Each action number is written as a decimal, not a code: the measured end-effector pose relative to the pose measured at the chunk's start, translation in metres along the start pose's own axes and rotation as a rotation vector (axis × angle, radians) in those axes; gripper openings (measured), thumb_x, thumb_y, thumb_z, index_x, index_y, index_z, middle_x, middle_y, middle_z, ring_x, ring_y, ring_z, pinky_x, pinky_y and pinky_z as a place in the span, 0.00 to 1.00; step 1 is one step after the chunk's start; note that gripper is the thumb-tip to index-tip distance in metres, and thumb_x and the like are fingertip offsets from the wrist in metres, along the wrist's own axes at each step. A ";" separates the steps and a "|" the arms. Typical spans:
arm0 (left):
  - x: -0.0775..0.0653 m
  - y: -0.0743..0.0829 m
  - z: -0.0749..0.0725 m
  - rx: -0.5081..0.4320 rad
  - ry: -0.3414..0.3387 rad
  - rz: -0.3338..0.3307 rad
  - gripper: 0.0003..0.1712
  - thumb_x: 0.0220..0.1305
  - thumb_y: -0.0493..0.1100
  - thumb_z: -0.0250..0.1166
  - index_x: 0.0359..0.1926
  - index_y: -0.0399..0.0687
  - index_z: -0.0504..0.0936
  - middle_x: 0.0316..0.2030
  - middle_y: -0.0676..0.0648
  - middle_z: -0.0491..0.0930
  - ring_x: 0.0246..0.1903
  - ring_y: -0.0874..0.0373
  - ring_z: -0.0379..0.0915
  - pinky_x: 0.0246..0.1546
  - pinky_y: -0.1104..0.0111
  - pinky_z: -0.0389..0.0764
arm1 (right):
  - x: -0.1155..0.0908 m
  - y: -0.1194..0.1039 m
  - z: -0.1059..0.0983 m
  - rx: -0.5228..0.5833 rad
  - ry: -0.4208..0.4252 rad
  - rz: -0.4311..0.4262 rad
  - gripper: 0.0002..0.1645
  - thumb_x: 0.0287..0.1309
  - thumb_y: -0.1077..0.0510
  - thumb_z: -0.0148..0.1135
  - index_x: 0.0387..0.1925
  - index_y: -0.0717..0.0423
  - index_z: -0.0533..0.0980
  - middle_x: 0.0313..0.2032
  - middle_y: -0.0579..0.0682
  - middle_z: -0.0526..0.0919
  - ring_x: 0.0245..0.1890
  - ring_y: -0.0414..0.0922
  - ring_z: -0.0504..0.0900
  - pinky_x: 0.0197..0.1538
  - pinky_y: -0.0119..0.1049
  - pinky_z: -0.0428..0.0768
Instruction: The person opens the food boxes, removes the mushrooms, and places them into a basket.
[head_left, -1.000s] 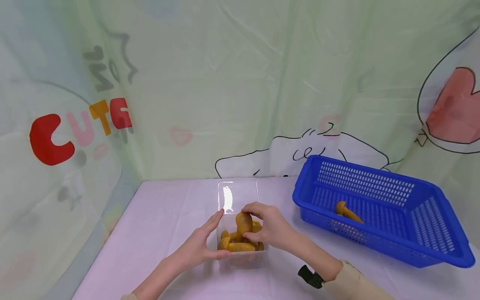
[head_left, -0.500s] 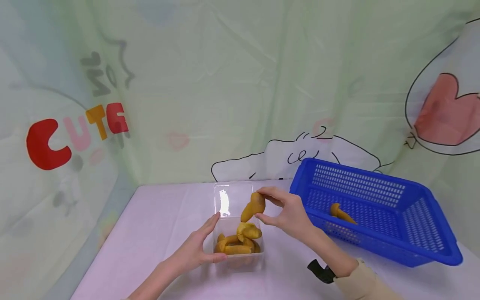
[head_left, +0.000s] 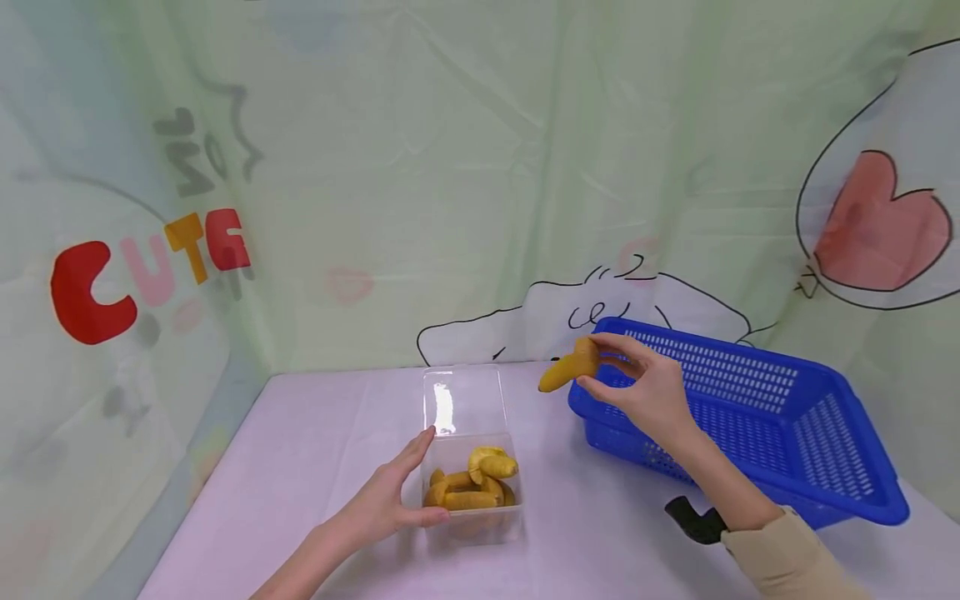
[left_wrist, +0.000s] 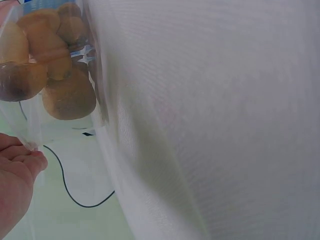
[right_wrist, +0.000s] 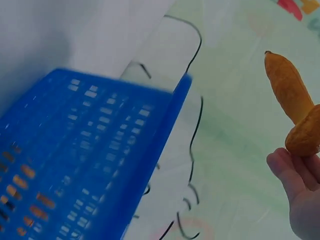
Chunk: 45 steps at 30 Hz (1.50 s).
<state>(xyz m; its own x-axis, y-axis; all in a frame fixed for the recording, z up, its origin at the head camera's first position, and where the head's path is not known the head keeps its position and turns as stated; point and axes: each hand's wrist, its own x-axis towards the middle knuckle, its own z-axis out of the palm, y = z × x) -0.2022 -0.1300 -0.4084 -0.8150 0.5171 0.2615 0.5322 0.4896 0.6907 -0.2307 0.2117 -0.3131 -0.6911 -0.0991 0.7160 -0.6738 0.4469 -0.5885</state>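
A yellow-brown mushroom (head_left: 573,363) is in the air before the blue basket's left end. My right hand (head_left: 648,387) pinches it by its cap, stem pointing left; in the right wrist view the stem (right_wrist: 287,82) points up. On the table, a clear plastic box (head_left: 506,529) contains several mushrooms (head_left: 468,500), also seen through its wall in the left wrist view. Its clear lid (head_left: 476,400) lies folded back behind it. Spread along the box's left side is my left hand (head_left: 382,496), thumb at the front rim and fingertips at the back left corner.
The blue perforated basket (head_left: 750,492) stands at the right of the table (head_left: 345,425), partly hidden by my right hand and forearm. Brown shapes (right_wrist: 40,202) show through its holes in the right wrist view. A printed curtain (head_left: 420,183) hangs behind the table.
My right hand has lifted the mushroom out of the box and moved it up and right to the basket, now covering the mushroom seen inside there earlier. My left hand stays at the box.
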 end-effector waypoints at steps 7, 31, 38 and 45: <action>-0.002 -0.002 0.000 -0.001 0.006 -0.015 0.59 0.46 0.54 0.73 0.72 0.46 0.48 0.69 0.46 0.48 0.67 0.51 0.44 0.62 0.52 0.54 | -0.005 0.018 -0.026 -0.042 0.026 0.129 0.29 0.44 0.69 0.70 0.51 0.69 0.74 0.47 0.63 0.77 0.43 0.35 0.78 0.44 0.22 0.74; -0.002 0.001 0.000 -0.017 0.003 0.000 0.59 0.47 0.55 0.72 0.72 0.46 0.47 0.70 0.46 0.47 0.67 0.51 0.42 0.62 0.51 0.53 | -0.024 0.043 -0.046 -0.125 -0.080 0.331 0.31 0.49 0.63 0.68 0.54 0.70 0.70 0.50 0.65 0.74 0.45 0.54 0.78 0.43 0.24 0.75; -0.002 -0.001 0.001 -0.036 -0.003 -0.002 0.58 0.47 0.52 0.73 0.71 0.44 0.47 0.70 0.46 0.47 0.68 0.47 0.41 0.62 0.50 0.51 | -0.031 0.051 -0.043 -0.147 -0.128 0.341 0.31 0.49 0.64 0.69 0.54 0.72 0.70 0.50 0.69 0.74 0.48 0.63 0.76 0.42 0.23 0.75; -0.002 0.001 0.000 -0.031 0.000 -0.004 0.58 0.47 0.50 0.73 0.71 0.43 0.48 0.70 0.44 0.47 0.68 0.48 0.41 0.62 0.49 0.51 | -0.032 0.058 -0.042 -0.252 -0.177 0.405 0.30 0.47 0.67 0.69 0.52 0.75 0.70 0.48 0.71 0.75 0.49 0.64 0.75 0.46 0.40 0.76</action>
<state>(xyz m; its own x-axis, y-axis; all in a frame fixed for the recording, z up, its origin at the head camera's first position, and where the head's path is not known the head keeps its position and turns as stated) -0.2006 -0.1303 -0.4085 -0.8169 0.5152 0.2591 0.5220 0.4696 0.7120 -0.2366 0.2777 -0.3548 -0.9321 -0.0126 0.3620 -0.2737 0.6793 -0.6809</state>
